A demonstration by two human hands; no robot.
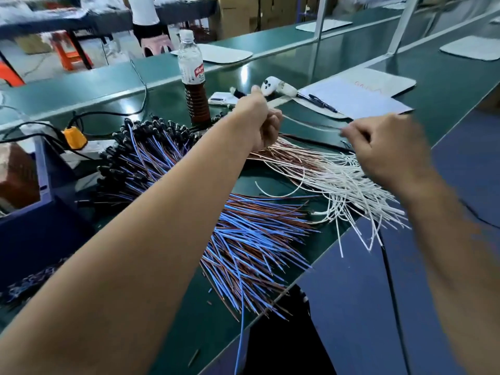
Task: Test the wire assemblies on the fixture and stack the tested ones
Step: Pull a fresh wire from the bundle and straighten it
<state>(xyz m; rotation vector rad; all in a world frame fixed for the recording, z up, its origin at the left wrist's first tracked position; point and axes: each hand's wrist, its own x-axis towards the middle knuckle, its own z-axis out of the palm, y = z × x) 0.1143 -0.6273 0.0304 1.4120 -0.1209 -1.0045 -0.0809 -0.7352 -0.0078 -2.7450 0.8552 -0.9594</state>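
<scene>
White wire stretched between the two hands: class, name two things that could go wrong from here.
1. The white wire held between left hand and right hand could snag the bottle and tip it.
2. The white wires overhanging the table edge could slide off.

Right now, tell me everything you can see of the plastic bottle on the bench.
The plastic bottle stands upright on the green bench, behind the pile of blue and brown wire assemblies and left of a white phone. It is clear, ribbed plastic with a white screw cap, closed, and a white label with a red mark around its middle. Dark brown liquid fills roughly the lower half. The black connector ends of the wires crowd its base. Neither hand touches it.
</scene>
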